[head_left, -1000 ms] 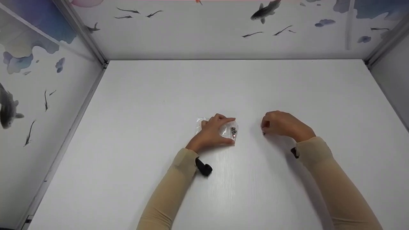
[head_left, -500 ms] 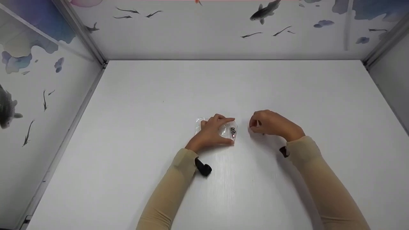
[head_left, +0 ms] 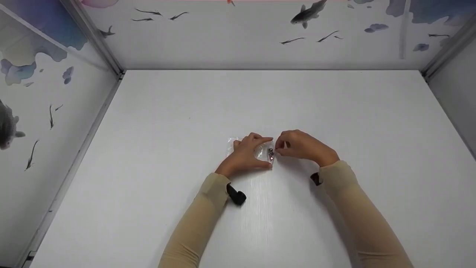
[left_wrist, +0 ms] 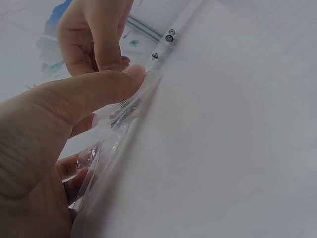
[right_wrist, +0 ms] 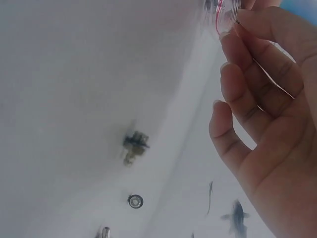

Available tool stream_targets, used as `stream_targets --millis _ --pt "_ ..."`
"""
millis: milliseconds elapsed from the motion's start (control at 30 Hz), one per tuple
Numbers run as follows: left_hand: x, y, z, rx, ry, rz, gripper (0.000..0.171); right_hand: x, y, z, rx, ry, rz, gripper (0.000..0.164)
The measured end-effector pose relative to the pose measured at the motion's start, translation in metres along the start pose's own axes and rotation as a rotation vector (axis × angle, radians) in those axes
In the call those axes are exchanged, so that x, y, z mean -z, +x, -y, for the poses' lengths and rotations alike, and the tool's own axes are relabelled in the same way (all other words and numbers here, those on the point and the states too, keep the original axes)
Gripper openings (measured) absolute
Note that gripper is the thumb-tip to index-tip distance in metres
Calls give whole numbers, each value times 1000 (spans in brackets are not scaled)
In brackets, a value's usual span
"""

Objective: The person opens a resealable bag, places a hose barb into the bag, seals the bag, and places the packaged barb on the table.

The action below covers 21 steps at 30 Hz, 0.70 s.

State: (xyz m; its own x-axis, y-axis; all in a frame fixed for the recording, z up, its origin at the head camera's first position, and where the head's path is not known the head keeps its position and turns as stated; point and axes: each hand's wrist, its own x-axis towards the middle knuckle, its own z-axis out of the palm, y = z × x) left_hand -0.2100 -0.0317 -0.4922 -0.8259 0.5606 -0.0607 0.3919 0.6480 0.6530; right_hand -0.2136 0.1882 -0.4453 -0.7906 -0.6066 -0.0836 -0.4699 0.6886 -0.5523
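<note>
A clear plastic zip bag (head_left: 261, 150) lies under my left hand (head_left: 247, 154), whose thumb and index finger are spread and hold its mouth at both ends. Several small shiny metal parts (head_left: 271, 152) are in the bag near the mouth. The right wrist view shows a red line (right_wrist: 219, 15) on the bag's edge. My right hand (head_left: 303, 146) is right at the mouth, thumb and index finger pinched together. Between them a tiny dark piece (right_wrist: 238, 22) just shows; its kind is too small to tell. The other right fingers are loosely bent.
More small metal parts lie on the white table (head_left: 208, 100), among them a round ring-like one (right_wrist: 135, 201) and a blurred cluster (right_wrist: 135, 145). The left wrist view also catches loose parts (left_wrist: 170, 35). Panels with painted fish (head_left: 308, 14) border the table.
My right hand has moved left from the loose parts to the bag's mouth, fingers pinched throughout. The left hand and the bag have stayed in place.
</note>
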Motion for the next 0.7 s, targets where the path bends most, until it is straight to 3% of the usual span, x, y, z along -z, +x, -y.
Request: stream_targets --millis 433,700 --pt "0 0 2 -14 -19 1 82 -5 5 5 41 28 -25 11" --pt "0 0 1 -7 -14 4 80 -3 3 4 20 6 -21 14"
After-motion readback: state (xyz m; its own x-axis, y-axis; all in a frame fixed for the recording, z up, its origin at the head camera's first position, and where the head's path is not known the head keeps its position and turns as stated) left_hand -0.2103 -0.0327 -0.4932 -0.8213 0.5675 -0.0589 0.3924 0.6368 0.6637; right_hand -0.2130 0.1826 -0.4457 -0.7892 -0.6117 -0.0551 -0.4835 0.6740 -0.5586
